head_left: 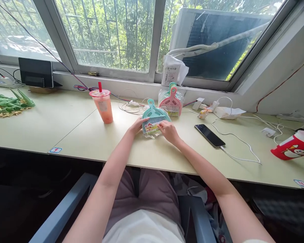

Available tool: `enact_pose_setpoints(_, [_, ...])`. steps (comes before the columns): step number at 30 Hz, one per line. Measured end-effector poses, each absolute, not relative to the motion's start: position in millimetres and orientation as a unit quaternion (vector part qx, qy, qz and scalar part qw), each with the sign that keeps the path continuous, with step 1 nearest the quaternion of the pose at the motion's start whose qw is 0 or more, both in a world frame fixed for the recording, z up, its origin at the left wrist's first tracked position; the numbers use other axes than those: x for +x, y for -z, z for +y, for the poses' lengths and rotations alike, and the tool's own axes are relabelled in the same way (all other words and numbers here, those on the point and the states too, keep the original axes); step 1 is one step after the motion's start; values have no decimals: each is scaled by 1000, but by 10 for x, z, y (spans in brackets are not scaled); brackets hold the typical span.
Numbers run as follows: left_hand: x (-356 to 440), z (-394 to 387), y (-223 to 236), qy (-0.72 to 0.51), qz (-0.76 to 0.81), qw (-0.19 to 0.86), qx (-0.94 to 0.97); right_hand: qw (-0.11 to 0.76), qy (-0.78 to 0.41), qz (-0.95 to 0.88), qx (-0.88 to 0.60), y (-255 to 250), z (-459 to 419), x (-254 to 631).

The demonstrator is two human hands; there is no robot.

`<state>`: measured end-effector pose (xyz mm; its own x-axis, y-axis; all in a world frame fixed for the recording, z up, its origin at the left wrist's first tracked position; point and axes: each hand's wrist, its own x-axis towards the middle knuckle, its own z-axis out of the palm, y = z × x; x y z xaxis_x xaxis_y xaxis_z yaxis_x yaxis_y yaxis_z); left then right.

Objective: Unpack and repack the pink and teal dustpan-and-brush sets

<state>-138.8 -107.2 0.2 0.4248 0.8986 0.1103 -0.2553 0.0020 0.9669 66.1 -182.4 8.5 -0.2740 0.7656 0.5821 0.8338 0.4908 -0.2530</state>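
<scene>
A teal mini dustpan-and-brush set point(154, 118) in a clear plastic wrapper lies on the pale desk point(73, 135) in front of me. My left hand point(136, 126) grips its left edge with curled fingers. My right hand point(168, 131) pinches the wrapper at its right lower corner. Just behind it, a stack of similar sets with a pink one in front point(171, 101) leans against the window sill.
A pink drink cup with a red straw point(102, 105) stands left of my hands. A black phone point(209, 135) on a white cable lies to the right, a red cup point(294, 145) on its side farther right. Green items point(7, 104) sit far left; cables line the sill.
</scene>
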Motion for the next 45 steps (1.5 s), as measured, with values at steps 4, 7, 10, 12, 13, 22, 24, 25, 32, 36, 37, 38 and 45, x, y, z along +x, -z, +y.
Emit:
enact_pose_setpoints(4, [-1361, -1081, -40, -457, 313, 637, 536, 351, -28, -773, -528, -40, -1871, 657])
enact_pose_setpoints(7, [-1359, -1075, -66, -486, 330, 616, 524, 406, -135, -747, -509, 18, -1812, 738])
enact_pose_setpoints(10, [-1366, -1083, -89, -490, 330, 618, 519, 471, -317, -661, -491, 59, -1727, 786])
enact_pose_setpoints(12, [-1374, -1097, -93, -468, 328, 635, 521, 513, -421, -581, -471, 73, -1687, 787])
enact_pose_setpoints(13, [-1379, -1106, -91, -452, 324, 644, 525, 534, -454, -544, -461, 75, -1676, 785])
enact_pose_setpoints(22, [-1366, -1113, -77, -365, 328, 670, 557, 609, -486, -400, -482, 46, -1680, 907])
enact_pose_setpoints(24, [-1358, -1050, -64, -415, 375, 662, 499, 600, -484, -396, -499, 40, -1675, 933])
enact_pose_setpoints(25, [-1357, -1017, -56, -438, 400, 655, 468, 595, -483, -398, -505, 34, -1673, 938])
enact_pose_setpoints(32, [-1452, -852, -35, -561, 427, 619, 346, 565, -493, -438, -497, -66, -1683, 942])
enact_pose_setpoints(36, [-1659, -773, -21, -663, 496, 509, 236, 583, -475, -439, -492, -113, -1659, 1067])
enact_pose_setpoints(37, [-1714, -763, -15, -679, 527, 463, 218, 589, -468, -434, -495, -117, -1649, 1107])
enact_pose_setpoints(38, [-1760, -762, -11, -688, 558, 413, 212, 597, -461, -427, -499, -117, -1637, 1146])
enact_pose_setpoints(45, [-1617, -1099, -195, -665, 646, 65, 368, 654, -444, -348, -505, -80, -1583, 1264])
